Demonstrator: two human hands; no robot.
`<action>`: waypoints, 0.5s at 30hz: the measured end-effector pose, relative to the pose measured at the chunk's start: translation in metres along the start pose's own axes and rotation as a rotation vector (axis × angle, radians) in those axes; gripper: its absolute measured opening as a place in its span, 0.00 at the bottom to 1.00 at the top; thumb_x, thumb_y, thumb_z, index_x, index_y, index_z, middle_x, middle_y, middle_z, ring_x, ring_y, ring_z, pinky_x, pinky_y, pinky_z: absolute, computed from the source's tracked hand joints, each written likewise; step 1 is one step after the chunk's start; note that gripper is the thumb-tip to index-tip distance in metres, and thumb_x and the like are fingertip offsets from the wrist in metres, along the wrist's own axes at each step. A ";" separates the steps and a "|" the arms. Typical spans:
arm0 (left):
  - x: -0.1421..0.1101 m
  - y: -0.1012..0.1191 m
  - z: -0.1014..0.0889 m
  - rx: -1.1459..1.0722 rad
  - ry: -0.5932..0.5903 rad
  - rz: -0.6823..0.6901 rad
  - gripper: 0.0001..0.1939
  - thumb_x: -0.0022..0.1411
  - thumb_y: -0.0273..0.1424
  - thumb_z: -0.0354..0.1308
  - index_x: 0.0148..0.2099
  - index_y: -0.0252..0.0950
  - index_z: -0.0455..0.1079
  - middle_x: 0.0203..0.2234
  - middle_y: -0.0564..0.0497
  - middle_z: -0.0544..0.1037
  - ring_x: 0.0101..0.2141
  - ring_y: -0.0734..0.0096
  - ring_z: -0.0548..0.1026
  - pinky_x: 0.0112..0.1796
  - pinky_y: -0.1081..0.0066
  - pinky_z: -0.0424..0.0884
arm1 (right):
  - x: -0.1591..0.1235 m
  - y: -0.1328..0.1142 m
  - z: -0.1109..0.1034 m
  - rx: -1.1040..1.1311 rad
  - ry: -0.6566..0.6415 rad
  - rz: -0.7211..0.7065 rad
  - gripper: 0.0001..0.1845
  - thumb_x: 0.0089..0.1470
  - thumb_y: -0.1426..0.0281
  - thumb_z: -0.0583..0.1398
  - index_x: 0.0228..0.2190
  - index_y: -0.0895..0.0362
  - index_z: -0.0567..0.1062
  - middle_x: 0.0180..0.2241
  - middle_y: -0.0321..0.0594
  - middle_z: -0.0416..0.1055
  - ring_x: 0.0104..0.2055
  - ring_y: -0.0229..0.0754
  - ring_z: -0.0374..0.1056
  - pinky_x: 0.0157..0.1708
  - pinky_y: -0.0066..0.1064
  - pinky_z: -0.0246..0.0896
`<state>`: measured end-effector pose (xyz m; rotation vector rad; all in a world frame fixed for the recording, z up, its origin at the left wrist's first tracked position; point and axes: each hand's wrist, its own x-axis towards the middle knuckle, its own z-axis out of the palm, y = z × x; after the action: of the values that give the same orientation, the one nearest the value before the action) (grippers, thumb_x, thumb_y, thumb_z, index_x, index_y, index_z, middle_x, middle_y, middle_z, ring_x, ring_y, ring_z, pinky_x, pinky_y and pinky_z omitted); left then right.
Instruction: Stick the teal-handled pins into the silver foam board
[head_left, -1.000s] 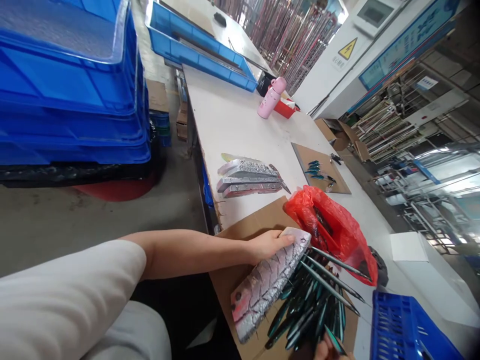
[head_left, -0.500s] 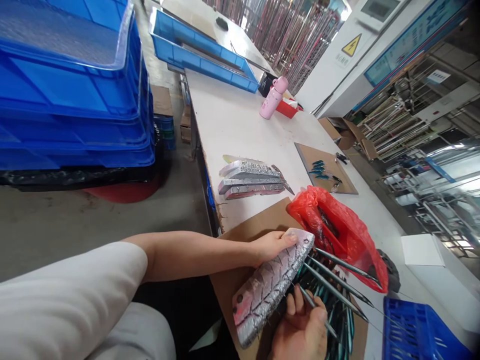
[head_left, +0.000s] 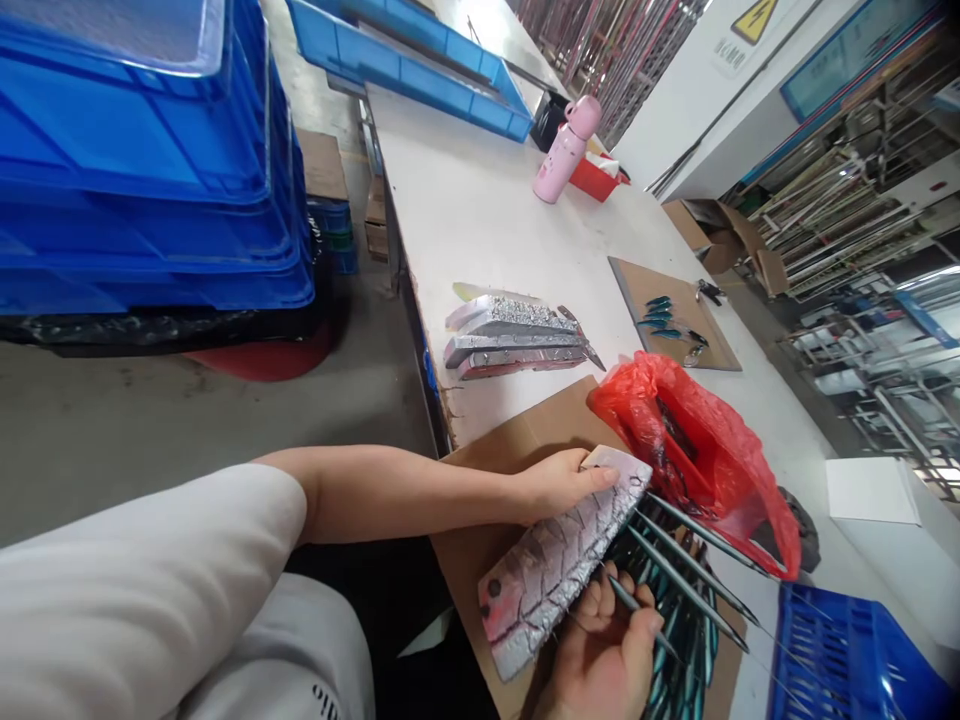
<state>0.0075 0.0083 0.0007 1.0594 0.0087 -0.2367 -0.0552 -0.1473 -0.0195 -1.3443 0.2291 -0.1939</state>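
Red plastic bag [head_left: 697, 450] lies just beside the silver-painted block [head_left: 559, 560].

Steel-pointed rods [head_left: 697, 567] fan out past the right hand [head_left: 600, 650] toward a blue plastic crate [head_left: 847, 650] and a red plastic bag [head_left: 694, 460], which crowd the way ahead; a strip of white bench top [head_left: 495, 400] runs between the left hand [head_left: 562, 485] and stacked silver blocks [head_left: 514, 340]

My left arm [head_left: 405, 490] stretches bare across my body from a pale sleeve [head_left: 142, 590], my left hand [head_left: 562, 485] lying palm-down with its fingers together (the wrist barely bent), while my right hand [head_left: 600, 650] sits low, fingers curled and thumb raised.
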 end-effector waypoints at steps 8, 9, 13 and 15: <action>-0.004 0.008 0.000 -0.007 0.051 -0.046 0.18 0.55 0.42 0.52 0.42 0.33 0.67 0.32 0.51 0.73 0.29 0.73 0.69 0.31 0.75 0.65 | -0.007 -0.007 0.021 0.230 0.271 0.221 0.09 0.48 0.65 0.56 0.34 0.51 0.70 0.33 0.27 0.71 0.39 0.27 0.68 0.41 0.20 0.64; -0.004 0.007 0.000 -0.015 0.050 -0.042 0.18 0.55 0.42 0.52 0.42 0.33 0.66 0.31 0.51 0.73 0.29 0.74 0.69 0.31 0.75 0.65 | -0.008 -0.008 0.021 0.235 0.284 0.226 0.09 0.48 0.65 0.56 0.34 0.51 0.71 0.33 0.27 0.71 0.39 0.26 0.68 0.41 0.20 0.64; -0.002 0.005 0.001 -0.069 0.015 -0.041 0.18 0.55 0.42 0.52 0.42 0.33 0.66 0.30 0.52 0.72 0.27 0.76 0.68 0.31 0.75 0.65 | -0.007 -0.006 0.015 0.231 0.293 0.243 0.10 0.49 0.66 0.56 0.36 0.51 0.71 0.35 0.28 0.71 0.41 0.27 0.67 0.41 0.20 0.64; -0.002 0.005 0.001 -0.087 0.010 -0.047 0.18 0.55 0.42 0.52 0.41 0.33 0.66 0.30 0.52 0.72 0.27 0.76 0.68 0.30 0.75 0.65 | -0.006 -0.004 0.011 0.220 0.262 0.228 0.10 0.49 0.66 0.56 0.36 0.50 0.71 0.36 0.28 0.72 0.41 0.27 0.67 0.42 0.20 0.64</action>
<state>0.0063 0.0102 0.0062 0.9743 0.0522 -0.2712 -0.0582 -0.1361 -0.0128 -1.0631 0.5634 -0.1968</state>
